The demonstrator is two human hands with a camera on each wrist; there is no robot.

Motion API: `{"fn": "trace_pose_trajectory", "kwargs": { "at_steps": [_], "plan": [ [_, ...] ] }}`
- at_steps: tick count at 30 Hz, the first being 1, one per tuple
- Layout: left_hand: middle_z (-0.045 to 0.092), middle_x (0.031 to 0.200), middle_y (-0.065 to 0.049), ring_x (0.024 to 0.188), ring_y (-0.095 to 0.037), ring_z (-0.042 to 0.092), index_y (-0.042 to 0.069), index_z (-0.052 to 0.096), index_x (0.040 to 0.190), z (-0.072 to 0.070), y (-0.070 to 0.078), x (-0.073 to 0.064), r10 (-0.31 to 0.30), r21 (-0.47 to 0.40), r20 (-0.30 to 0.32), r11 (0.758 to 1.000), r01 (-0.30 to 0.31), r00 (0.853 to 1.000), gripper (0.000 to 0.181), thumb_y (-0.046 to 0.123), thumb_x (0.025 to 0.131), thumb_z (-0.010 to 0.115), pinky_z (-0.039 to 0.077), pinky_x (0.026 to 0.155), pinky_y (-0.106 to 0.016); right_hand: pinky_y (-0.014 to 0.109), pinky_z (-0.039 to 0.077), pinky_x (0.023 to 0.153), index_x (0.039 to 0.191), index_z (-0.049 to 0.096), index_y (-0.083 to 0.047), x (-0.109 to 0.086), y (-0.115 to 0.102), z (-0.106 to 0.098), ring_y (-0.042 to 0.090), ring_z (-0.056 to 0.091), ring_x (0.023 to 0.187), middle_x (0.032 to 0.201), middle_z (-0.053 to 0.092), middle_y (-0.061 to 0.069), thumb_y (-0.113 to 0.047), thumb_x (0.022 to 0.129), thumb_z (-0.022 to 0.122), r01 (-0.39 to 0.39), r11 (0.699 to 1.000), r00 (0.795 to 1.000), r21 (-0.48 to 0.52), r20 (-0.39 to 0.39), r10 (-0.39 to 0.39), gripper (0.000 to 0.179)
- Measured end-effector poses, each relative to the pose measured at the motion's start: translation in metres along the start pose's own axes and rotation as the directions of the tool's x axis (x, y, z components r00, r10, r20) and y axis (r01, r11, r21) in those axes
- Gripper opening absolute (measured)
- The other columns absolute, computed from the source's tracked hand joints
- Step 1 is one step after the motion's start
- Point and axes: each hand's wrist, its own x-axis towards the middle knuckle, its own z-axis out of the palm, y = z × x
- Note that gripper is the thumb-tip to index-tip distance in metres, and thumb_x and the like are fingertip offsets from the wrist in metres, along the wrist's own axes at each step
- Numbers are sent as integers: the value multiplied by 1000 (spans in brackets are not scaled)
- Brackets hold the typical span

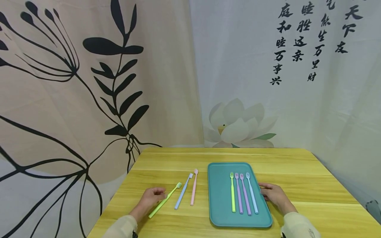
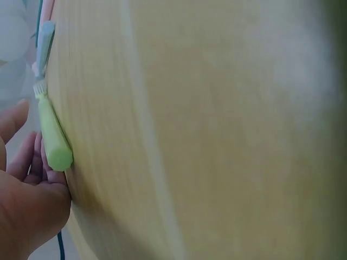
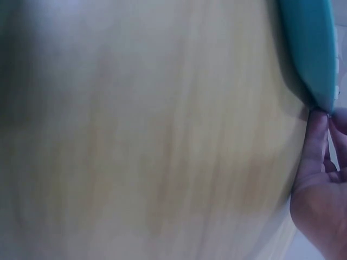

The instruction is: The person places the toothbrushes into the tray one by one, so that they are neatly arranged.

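Observation:
My left hand (image 1: 152, 198) is beside a green toothbrush (image 1: 165, 200) lying slantwise on the table. In the left wrist view its fingers (image 2: 49, 172) lie low alongside the green handle, while the thumb stands apart above. A blue toothbrush (image 1: 183, 191) and a pink one (image 1: 194, 187) lie just to the right. At the right edge of the teal tray (image 1: 218, 216), my right hand (image 1: 275, 195) pinches the rim with its fingertips (image 3: 318, 120). On the tray lie a green toothbrush (image 1: 232, 193), two purple ones (image 1: 239, 193) and a light blue one (image 1: 252, 193), side by side, heads away from me.
The wooden table (image 1: 309, 185) extends around the tray, with its far edge close to a hanging curtain (image 1: 166, 82) printed with plants, a lotus and characters.

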Motion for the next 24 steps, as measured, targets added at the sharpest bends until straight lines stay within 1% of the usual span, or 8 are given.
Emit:
{"fn": "trace_pose_trajectory", "kwargs": {
  "at_steps": [3,8,13,19,24],
  "plan": [
    [68,97,-11,88,-20,61,-12,67,111,0,-2,0,19,3,-4,1000,-19,1000,33,2,82,77,53,74,-31,35,56,76,136,52,12,0,-1,0,20,67,89,117,65,25,-4,96,57,-3,1000,1000,1,-1,3,44],
    [66,96,-9,88,-20,60,-10,68,108,1,-2,-1,26,45,24,999,-27,999,31,3,81,78,53,77,-33,34,56,76,137,51,12,0,1,0,20,66,89,116,66,24,-4,96,56,-3,1000,1000,-4,1,3,44],
    [66,92,-7,85,-19,59,-7,71,104,2,-2,-1,38,103,41,994,-42,998,28,2,80,80,52,75,-33,34,56,76,137,51,11,0,2,0,20,66,89,117,66,24,-5,96,56,-7,1000,1000,-6,-3,7,44],
    [66,89,-5,83,-17,59,-5,72,102,3,-2,-2,54,151,36,987,-59,998,27,2,77,81,51,74,-32,34,56,76,136,52,11,0,3,1,20,66,89,116,66,23,-4,96,56,-3,1000,1000,-2,-5,3,44],
    [66,85,-2,80,-16,58,-2,74,98,4,-1,-1,64,192,22,979,-67,998,22,2,78,81,50,71,-31,34,56,76,137,52,11,1,4,0,19,66,90,116,66,22,-5,96,56,-10,1000,1000,-9,-6,10,44]
  ]
}}
